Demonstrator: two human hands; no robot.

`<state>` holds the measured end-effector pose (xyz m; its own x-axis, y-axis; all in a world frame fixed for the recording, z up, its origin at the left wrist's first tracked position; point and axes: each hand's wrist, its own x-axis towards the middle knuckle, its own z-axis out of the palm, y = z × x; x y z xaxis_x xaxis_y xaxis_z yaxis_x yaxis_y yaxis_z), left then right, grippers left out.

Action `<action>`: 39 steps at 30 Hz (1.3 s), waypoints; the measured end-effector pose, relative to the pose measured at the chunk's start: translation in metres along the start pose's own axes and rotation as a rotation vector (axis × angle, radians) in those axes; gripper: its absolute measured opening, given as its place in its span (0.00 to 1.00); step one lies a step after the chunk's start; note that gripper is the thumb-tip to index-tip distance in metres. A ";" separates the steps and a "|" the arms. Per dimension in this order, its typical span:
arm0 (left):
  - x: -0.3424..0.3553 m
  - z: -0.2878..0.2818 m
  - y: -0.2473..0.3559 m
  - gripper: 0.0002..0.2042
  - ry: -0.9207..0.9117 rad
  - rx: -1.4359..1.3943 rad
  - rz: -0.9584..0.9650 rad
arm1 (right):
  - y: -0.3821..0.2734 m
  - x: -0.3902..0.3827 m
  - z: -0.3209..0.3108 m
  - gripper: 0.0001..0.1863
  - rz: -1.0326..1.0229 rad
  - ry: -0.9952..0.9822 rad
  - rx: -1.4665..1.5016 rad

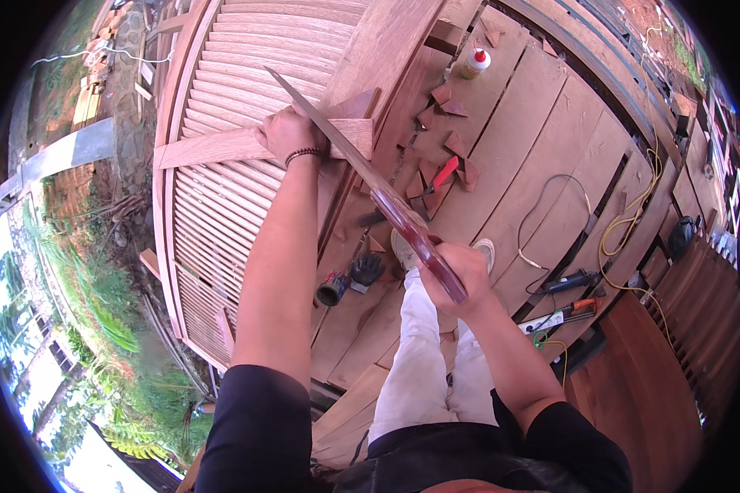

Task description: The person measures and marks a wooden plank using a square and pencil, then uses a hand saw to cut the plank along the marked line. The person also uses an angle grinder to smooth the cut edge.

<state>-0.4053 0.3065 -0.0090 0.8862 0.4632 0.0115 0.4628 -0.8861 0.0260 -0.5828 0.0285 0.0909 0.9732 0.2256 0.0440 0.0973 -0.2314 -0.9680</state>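
Observation:
My right hand [459, 275] is closed round the reddish-brown wooden handle of a handsaw [337, 138]. The saw's narrow blade slants up and to the left, passing over the right part of a wooden strip [214, 148]. My left hand [292, 135], with a beaded bracelet at its wrist, grips that strip just left of the blade; its fingertips are partly hidden. Crosswise, the strip lies on a slatted wooden panel [247, 49] with a broad frame board. Whether the teeth touch the wood cannot be made out.
Triangular offcuts [456, 144], a red-handled tool [444, 172] and a red-capped glue bottle [475, 62] lie on the plank floor [543, 123]. Near my feet are a dark glove [367, 269] and a can [332, 289]. At right lie a corded power tool [571, 282] and yellow cable [612, 246].

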 end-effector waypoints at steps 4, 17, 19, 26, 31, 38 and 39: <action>0.008 0.011 -0.015 0.25 -0.002 0.087 -0.020 | -0.016 -0.083 -0.045 0.05 -0.011 -0.009 -0.017; 0.005 0.007 -0.014 0.22 0.001 0.096 0.020 | 0.008 -0.084 -0.037 0.06 -0.092 -0.010 0.010; 0.007 0.012 -0.016 0.17 0.078 0.158 0.042 | 0.009 -0.102 -0.045 0.06 -0.055 -0.002 0.014; 0.002 0.001 -0.007 0.23 0.004 0.037 0.078 | 0.028 0.015 0.031 0.08 -0.065 0.110 0.063; 0.007 0.012 -0.015 0.22 0.081 0.052 0.024 | 0.018 -0.075 -0.025 0.06 -0.067 0.006 0.012; 0.001 0.006 -0.004 0.24 0.118 -0.051 0.115 | 0.036 0.019 0.038 0.09 -0.087 0.100 0.052; 0.003 0.007 -0.005 0.24 0.118 -0.070 0.131 | 0.035 0.017 0.034 0.09 -0.093 0.096 0.024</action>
<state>-0.4045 0.3119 -0.0163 0.9280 0.3465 0.1369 0.3374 -0.9375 0.0856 -0.5696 0.0568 0.0497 0.9759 0.1526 0.1560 0.1839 -0.1905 -0.9643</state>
